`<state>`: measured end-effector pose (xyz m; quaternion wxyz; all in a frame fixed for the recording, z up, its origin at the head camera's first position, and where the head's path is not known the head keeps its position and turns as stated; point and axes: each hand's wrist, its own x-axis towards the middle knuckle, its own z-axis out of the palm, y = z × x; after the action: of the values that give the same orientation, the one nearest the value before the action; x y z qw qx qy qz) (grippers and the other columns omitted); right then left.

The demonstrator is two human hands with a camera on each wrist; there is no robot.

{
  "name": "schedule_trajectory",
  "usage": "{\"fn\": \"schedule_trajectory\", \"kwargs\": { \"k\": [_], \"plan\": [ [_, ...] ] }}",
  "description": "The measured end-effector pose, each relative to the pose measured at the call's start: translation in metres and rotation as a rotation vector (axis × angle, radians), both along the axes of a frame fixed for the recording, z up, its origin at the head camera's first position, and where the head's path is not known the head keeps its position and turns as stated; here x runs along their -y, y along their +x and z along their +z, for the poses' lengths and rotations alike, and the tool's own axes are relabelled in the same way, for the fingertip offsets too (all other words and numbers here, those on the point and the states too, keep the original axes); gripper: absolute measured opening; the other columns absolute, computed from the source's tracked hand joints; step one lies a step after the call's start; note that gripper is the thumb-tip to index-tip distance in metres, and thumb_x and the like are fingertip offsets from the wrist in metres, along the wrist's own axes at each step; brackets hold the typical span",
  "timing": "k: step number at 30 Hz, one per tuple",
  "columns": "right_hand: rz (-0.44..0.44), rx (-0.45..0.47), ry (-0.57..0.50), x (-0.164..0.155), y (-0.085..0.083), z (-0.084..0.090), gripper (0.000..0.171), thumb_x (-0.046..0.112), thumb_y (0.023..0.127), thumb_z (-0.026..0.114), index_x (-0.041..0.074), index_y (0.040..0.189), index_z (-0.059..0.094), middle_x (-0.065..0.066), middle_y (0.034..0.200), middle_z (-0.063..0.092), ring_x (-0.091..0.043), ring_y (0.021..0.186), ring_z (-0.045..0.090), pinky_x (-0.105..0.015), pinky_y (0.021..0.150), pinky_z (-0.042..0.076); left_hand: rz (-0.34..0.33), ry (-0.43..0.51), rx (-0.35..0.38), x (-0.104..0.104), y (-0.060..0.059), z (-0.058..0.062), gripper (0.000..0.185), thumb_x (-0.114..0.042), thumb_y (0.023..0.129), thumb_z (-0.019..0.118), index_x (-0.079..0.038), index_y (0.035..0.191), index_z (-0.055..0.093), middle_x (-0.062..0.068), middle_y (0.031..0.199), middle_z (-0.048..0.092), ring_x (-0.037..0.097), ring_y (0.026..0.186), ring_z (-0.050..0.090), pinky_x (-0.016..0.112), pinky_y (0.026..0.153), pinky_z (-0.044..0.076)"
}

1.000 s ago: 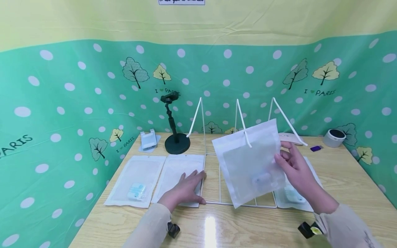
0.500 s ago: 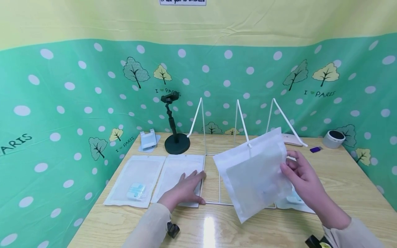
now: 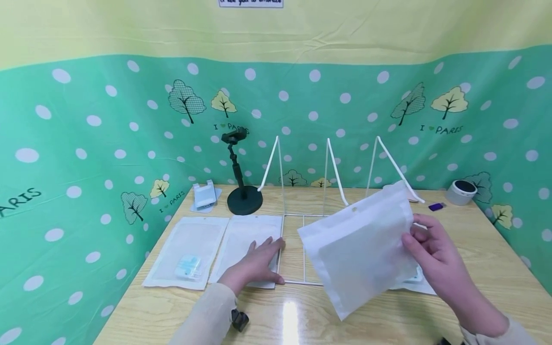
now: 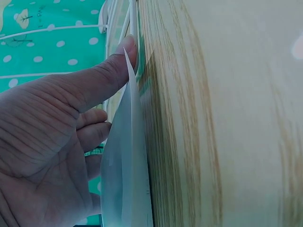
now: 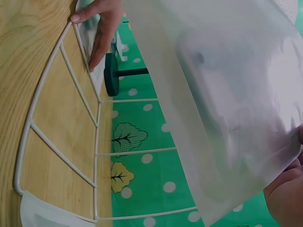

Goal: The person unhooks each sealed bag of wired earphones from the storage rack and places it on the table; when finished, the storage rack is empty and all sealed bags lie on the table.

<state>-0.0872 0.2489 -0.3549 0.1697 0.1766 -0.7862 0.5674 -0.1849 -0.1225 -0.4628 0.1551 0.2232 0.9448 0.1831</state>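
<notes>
My right hand [image 3: 440, 268] pinches the right edge of a white translucent zip bag [image 3: 358, 254], thumb in front. The bag hangs tilted in the air, its punched hole just beside the tip of the middle hook of a white wire display rack [image 3: 304, 249]. In the right wrist view, a blurred pale item [image 5: 208, 85] shows through the bag's clear side. My left hand [image 3: 256, 263] spreads over a flat white bag [image 3: 241, 235] on the table, with fingertips and thumb at the rack's left base wire. In the left wrist view, the thumb [image 4: 104, 78] reaches that wire past a bag's lifted edge.
Another bag with a light-blue item [image 3: 189, 266] lies far left. One more bag [image 3: 416, 282] lies partly hidden under the held one. Behind stand a black stand [image 3: 243, 199], a light-blue holder [image 3: 204, 195] and a white round container [image 3: 461, 191]. A purple USB stick [image 3: 436, 206] lies nearby.
The right hand has drawn the bag toward me, down and rightward along the middle hook; its hole has come off the hook's tip. The left hand has stayed in place.
</notes>
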Motion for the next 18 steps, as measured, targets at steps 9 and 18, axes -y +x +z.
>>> {"fn": "schedule_trajectory", "kwargs": {
  "k": [9, 18],
  "plan": [
    [0.184, -0.053, -0.309, -0.028, 0.005, 0.01, 0.045, -0.016, 0.097, 0.036, -0.002, 0.14, 0.036, -0.002, 0.114, 0.067, -0.009, 0.105, 0.065, -0.018, 0.086, 0.051, 0.007, 0.006, 0.013, 0.002, 0.001, 0.003, 0.097, -0.043, 0.068, 0.087, -0.016, 0.149, 0.039, 0.005, 0.156, 0.034, 0.03, 0.146, 0.02, 0.061, 0.115, 0.008],
    [0.244, -0.152, -0.657, -0.089, 0.001, 0.007, 0.046, -0.016, 0.097, 0.032, -0.005, 0.142, 0.032, -0.014, 0.113, 0.069, -0.018, 0.109, 0.063, -0.02, 0.087, 0.049, 0.005, -0.002, 0.011, 0.002, 0.002, 0.004, 0.097, -0.043, 0.068, 0.087, -0.016, 0.148, 0.04, 0.005, 0.156, 0.034, 0.03, 0.146, 0.021, 0.061, 0.115, 0.008]
  ]
}}
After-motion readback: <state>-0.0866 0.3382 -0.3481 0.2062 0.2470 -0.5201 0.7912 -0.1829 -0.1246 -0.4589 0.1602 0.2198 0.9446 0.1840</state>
